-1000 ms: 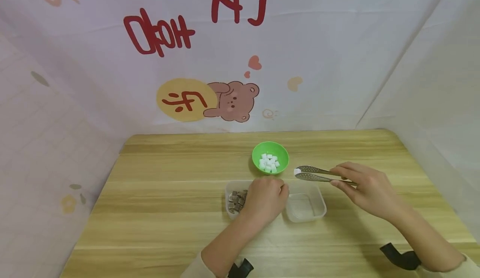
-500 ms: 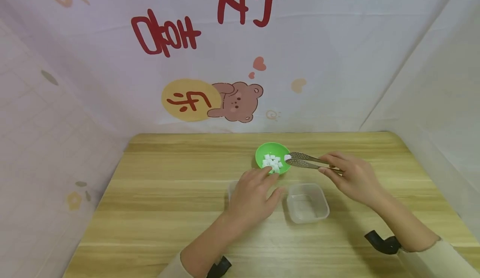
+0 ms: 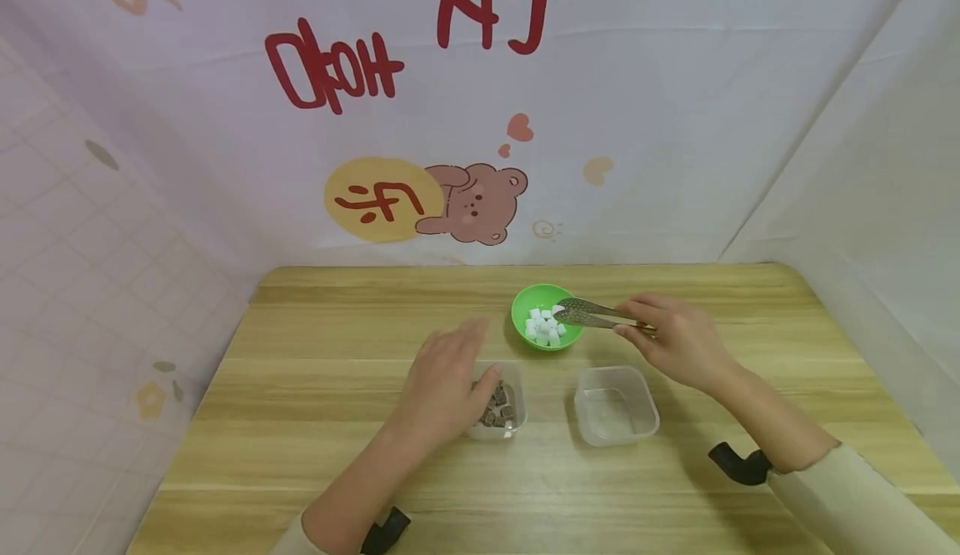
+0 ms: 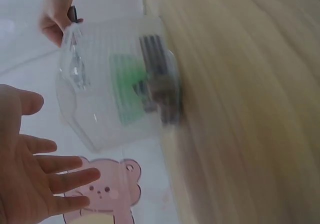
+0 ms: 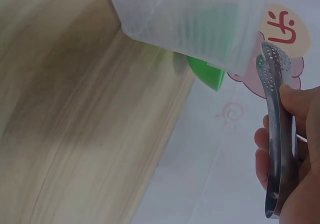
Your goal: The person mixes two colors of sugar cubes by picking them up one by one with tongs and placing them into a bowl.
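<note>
My right hand [image 3: 678, 342] grips metal tongs [image 3: 596, 313] with perforated tips. Those tips overlap the right side of a green bowl [image 3: 534, 293], and a white cube [image 3: 557, 309] shows at them. Several more white cubes [image 3: 543, 327] lie in the bowl. My left hand [image 3: 444, 384], fingers extended and holding nothing, is over the left side of a clear plastic container [image 3: 522, 409] with dark brown cubes [image 3: 500, 413] inside. In the left wrist view the open palm and spread fingers of the left hand [image 4: 45, 174] stand apart from that container.
Another clear plastic container [image 3: 617, 405] stands on the wooden table [image 3: 315, 405], right of the one with brown cubes and in front of the bowl. A printed white cloth [image 3: 645, 105] hangs behind the table's back edge.
My left hand has opened and drawn left, uncovering much of the brown cubes' container. The right hand has carried the tongs and white cube leftward and away from me, over the green bowl.
</note>
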Action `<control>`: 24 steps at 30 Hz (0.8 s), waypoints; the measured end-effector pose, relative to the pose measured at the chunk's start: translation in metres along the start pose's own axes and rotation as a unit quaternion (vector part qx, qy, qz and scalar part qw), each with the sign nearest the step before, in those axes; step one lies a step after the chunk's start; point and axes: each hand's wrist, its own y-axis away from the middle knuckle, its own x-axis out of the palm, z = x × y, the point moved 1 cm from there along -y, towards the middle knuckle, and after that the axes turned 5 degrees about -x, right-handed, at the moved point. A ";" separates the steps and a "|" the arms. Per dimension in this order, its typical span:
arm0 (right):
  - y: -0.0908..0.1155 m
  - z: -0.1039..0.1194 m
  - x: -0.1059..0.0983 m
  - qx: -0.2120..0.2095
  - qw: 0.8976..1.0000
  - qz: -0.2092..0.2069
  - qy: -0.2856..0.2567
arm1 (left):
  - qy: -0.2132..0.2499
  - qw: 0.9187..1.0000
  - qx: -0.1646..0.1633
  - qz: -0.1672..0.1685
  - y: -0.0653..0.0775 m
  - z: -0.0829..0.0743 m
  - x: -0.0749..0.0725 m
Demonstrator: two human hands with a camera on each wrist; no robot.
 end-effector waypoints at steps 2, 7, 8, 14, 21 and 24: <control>-0.001 -0.001 0.003 -0.002 1.000 0.003 0.000 | 0.001 1.000 -0.019 0.000 0.002 0.006 -0.002; -0.003 -0.001 0.006 0.000 1.000 0.007 0.003 | -0.002 0.998 -0.064 0.005 0.005 0.018 -0.005; -0.003 -0.001 0.006 0.001 1.000 0.006 0.003 | -0.002 0.998 -0.070 0.005 0.005 0.019 -0.005; -0.005 0.000 0.002 0.005 1.000 0.006 0.003 | -0.005 0.995 -0.098 0.015 0.005 0.026 -0.007; -0.006 0.007 -0.004 0.009 1.000 0.015 0.008 | 0.003 0.993 -0.117 0.034 0.004 0.030 -0.009; -0.008 0.013 -0.006 -0.004 1.000 0.016 0.014 | 0.008 0.992 -0.120 0.041 0.004 0.032 -0.009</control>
